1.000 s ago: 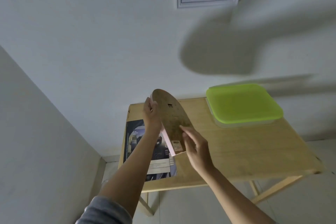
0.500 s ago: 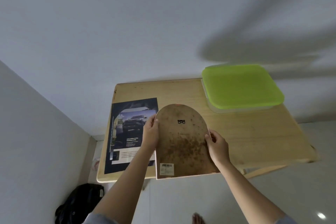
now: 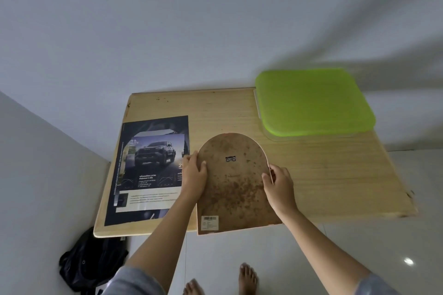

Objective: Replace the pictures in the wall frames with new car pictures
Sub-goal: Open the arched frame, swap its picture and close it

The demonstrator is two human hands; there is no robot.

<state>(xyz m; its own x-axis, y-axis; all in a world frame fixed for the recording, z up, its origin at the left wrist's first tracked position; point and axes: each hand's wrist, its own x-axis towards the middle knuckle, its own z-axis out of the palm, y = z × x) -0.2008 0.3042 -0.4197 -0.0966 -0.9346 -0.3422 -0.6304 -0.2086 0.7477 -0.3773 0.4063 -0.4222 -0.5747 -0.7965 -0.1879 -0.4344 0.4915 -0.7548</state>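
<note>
The arched frame (image 3: 236,189) is back-up over the table's (image 3: 323,175) front edge, its sides gripped by the left hand (image 3: 193,178) and right hand (image 3: 280,183), fingers curled round the rim. A car picture (image 3: 148,165) lies flat just left of it, and a green-lidded box (image 3: 314,100) sits at the far right.

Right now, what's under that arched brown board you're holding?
Under the board lie the wooden table and, past its near edge, floor tiles. Its front faces down, so whatever it frames is hidden.

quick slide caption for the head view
Left hand and right hand grip an arched frame, back up, at a wooden table beside a car picture and green-lidded box.
</note>
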